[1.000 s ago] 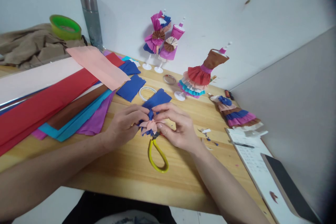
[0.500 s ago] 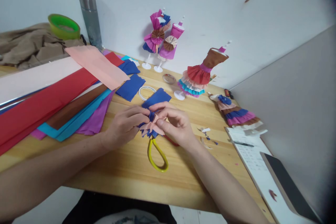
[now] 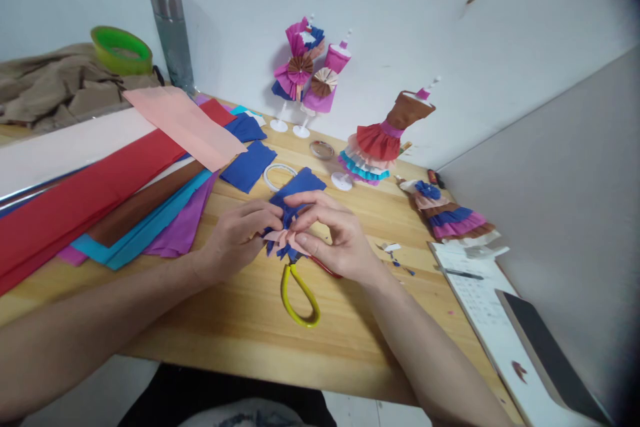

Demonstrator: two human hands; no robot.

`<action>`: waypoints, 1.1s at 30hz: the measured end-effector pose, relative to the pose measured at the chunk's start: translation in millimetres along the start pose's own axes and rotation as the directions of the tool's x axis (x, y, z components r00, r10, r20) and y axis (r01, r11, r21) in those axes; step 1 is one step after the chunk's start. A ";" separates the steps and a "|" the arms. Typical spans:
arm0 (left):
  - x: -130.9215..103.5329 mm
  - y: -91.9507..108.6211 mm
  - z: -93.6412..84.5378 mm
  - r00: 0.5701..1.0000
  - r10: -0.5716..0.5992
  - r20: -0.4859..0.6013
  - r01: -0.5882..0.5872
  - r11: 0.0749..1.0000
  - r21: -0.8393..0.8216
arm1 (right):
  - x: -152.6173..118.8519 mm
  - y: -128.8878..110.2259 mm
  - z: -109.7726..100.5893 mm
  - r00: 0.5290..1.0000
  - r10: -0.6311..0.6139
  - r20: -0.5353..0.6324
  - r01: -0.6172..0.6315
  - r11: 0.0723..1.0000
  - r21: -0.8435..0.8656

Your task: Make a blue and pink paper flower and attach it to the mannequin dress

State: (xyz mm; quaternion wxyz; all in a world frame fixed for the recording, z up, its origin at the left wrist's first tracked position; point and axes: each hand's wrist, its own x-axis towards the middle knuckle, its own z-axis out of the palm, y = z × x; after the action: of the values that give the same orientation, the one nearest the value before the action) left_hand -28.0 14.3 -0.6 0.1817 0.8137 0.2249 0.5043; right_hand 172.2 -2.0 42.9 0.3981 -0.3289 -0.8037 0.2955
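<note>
A small pink and blue paper flower (image 3: 283, 240) is held between my hands near the middle of the wooden table. My left hand (image 3: 245, 233) pinches its left side with bent fingers. On its right side, the thumb and fingers of my right hand (image 3: 333, 233) close on the pink petals. Below the flower a yellow scissors handle (image 3: 300, 300) shows, its blades hidden under the flower. A blue paper piece (image 3: 303, 185) lies just behind my fingers, partly over a white tape ring (image 3: 273, 177).
Paper strips in several colours (image 3: 90, 213) cover the left side. Dressed doll stands (image 3: 395, 133) are along the wall, near a clear ring (image 3: 321, 150). A steel-topped bottle (image 3: 173, 40) stands back left; a dark tablet (image 3: 550, 353) lies right.
The flower has tipped, its pink petals now flatter and more blue showing behind them. My right thumb and fingers have shifted slightly left and stand a little wider apart.
</note>
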 end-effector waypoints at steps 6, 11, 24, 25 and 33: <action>-0.9 -1.2 2.0 0.995 0.091 -0.027 -0.090 0.995 0.046 | -1.2 11.2 11.8 0.982 0.178 -0.058 -0.163 0.965 0.204; -0.9 -1.4 3.3 0.996 0.090 -0.021 -0.090 0.996 0.006 | -1.4 18.8 16.3 0.950 0.311 -0.018 -0.275 0.865 0.420; -3.3 -3.8 4.4 0.997 -0.065 -0.040 0.057 0.985 -0.162 | 0.0 6.7 -0.1 0.979 0.203 -0.011 -0.194 0.949 0.250; -3.2 -3.7 4.3 0.997 -0.056 -0.043 0.049 0.986 -0.157 | 0.0 5.4 -2.5 0.981 0.192 -0.016 -0.184 0.956 0.227; -1.7 -1.0 2.9 0.997 -0.024 -0.068 0.015 0.992 -0.122 | 1.1 -6.1 -1.1 0.999 -0.005 0.039 0.005 1.000 0.006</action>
State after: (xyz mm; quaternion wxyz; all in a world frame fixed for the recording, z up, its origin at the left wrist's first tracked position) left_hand -26.3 14.0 -3.6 0.2281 0.7809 0.2079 0.5431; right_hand 170.8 -4.6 48.4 0.3840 -0.3199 -0.8114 0.3032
